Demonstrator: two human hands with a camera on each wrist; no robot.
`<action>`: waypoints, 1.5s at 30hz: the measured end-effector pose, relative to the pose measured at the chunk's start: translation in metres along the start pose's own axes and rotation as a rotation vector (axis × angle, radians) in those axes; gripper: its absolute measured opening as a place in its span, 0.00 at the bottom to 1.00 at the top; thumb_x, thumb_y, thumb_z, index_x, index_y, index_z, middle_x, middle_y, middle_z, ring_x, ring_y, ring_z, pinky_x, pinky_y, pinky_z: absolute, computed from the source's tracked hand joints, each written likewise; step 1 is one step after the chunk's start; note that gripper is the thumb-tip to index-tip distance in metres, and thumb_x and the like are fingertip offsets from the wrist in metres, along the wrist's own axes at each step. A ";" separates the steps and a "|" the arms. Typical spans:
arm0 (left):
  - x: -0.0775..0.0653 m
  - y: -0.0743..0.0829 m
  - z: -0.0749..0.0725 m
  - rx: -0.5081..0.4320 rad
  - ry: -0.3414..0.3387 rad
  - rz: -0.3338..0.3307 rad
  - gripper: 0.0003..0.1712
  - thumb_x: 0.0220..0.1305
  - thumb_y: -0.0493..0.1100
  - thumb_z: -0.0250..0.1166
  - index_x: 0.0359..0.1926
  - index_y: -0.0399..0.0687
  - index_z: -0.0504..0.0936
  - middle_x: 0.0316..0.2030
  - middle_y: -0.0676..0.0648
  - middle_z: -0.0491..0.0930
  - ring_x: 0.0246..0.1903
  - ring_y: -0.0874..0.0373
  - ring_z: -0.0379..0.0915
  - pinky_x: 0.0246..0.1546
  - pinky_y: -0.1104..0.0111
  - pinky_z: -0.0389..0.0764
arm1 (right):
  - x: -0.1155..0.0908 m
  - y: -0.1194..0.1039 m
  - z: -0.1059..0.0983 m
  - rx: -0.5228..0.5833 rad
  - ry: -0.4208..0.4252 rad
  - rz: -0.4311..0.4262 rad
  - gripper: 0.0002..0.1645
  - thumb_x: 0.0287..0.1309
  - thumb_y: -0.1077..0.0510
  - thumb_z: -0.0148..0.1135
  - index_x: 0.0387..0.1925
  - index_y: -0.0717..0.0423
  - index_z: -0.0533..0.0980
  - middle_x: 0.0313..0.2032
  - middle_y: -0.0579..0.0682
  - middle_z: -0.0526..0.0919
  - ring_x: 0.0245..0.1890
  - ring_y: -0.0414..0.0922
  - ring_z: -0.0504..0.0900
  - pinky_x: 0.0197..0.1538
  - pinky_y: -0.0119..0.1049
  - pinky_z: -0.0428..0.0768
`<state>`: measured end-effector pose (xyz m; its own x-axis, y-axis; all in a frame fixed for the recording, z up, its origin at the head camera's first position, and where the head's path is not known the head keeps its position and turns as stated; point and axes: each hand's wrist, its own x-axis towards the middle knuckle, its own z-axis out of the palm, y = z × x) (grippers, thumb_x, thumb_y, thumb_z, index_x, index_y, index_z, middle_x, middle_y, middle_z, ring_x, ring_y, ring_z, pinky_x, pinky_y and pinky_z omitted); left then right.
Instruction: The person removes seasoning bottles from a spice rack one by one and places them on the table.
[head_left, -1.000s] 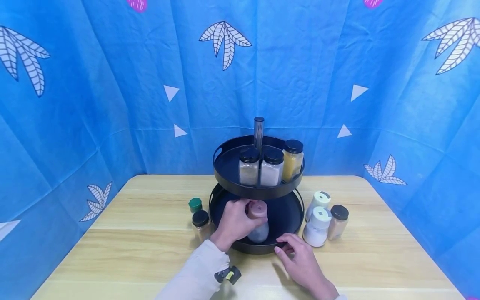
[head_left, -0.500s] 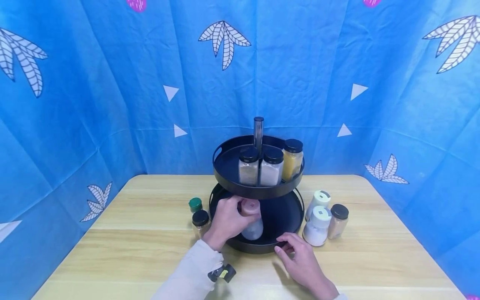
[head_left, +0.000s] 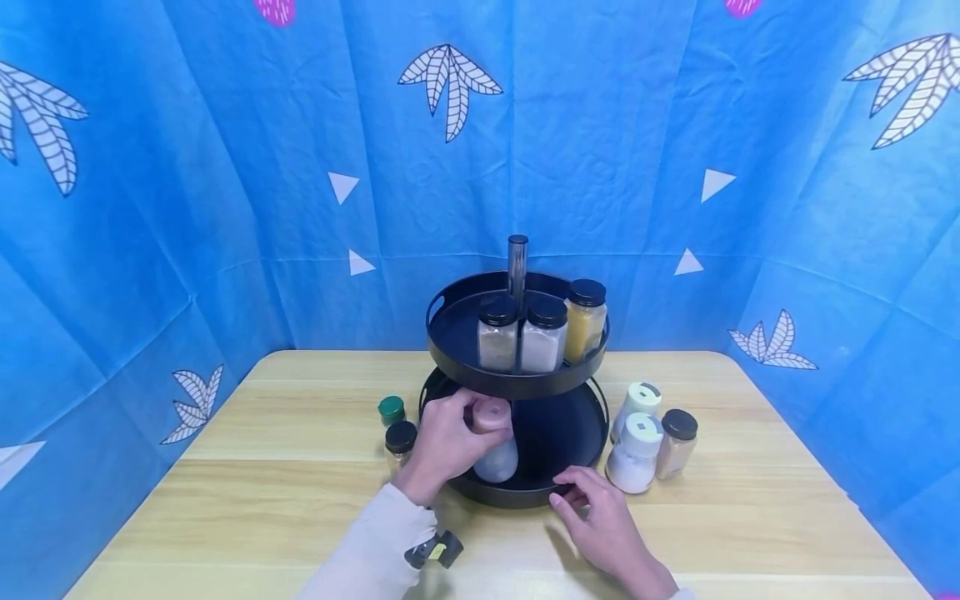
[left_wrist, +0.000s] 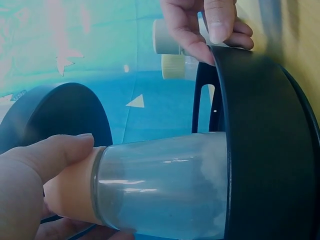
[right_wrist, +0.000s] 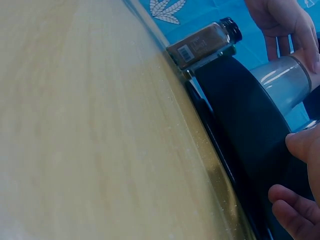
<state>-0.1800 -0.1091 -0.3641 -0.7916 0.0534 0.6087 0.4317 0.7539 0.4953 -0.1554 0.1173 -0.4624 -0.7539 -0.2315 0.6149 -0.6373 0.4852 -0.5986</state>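
My left hand (head_left: 450, 442) holds a clear seasoning shaker (head_left: 497, 462) by its pink lid (left_wrist: 75, 195), thumb on one side and fingers round the other. The shaker stands upright at the front left of the lower tray (head_left: 558, 437) of a black two-tier rack, and white contents show near its base in the left wrist view. My right hand (head_left: 600, 521) rests loosely bent fingertips at that tray's front right rim, as the right wrist view also shows at the tray wall (right_wrist: 240, 100).
Several black-lidded jars (head_left: 543, 342) stand on the upper tray (head_left: 517, 383), overhanging the lower one. Right of the rack are two white-lidded shakers (head_left: 632, 467) and a black-lidded jar (head_left: 675, 450). A green-lidded jar (head_left: 391, 410) and another black-lidded jar (head_left: 401, 437) stand left.
My left hand has slid the shaker leftward across the lower tray, from near the middle to the left side. The right hand has stayed at the rim.
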 end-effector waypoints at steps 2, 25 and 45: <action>-0.001 0.000 -0.001 0.000 0.000 -0.008 0.23 0.36 0.55 0.76 0.35 0.54 0.81 0.29 0.54 0.84 0.32 0.58 0.78 0.32 0.62 0.80 | 0.000 0.000 0.000 -0.003 -0.002 0.009 0.18 0.40 0.70 0.72 0.34 0.52 0.79 0.35 0.44 0.82 0.27 0.33 0.78 0.29 0.32 0.84; -0.007 -0.003 -0.029 -0.043 0.028 -0.070 0.24 0.36 0.52 0.79 0.36 0.50 0.81 0.30 0.50 0.84 0.29 0.59 0.77 0.28 0.65 0.79 | -0.002 -0.002 0.000 -0.011 -0.020 0.045 0.17 0.42 0.68 0.72 0.34 0.50 0.79 0.36 0.43 0.82 0.28 0.32 0.77 0.30 0.32 0.84; -0.004 -0.002 -0.044 -0.012 0.034 -0.081 0.24 0.37 0.54 0.78 0.35 0.51 0.81 0.29 0.50 0.85 0.27 0.58 0.77 0.25 0.67 0.75 | -0.002 -0.002 0.000 -0.006 0.009 -0.021 0.18 0.40 0.71 0.72 0.34 0.53 0.79 0.35 0.46 0.82 0.27 0.33 0.78 0.29 0.32 0.84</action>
<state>-0.1586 -0.1393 -0.3406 -0.8088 -0.0302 0.5872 0.3720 0.7472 0.5508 -0.1527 0.1169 -0.4620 -0.7389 -0.2340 0.6319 -0.6519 0.4852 -0.5827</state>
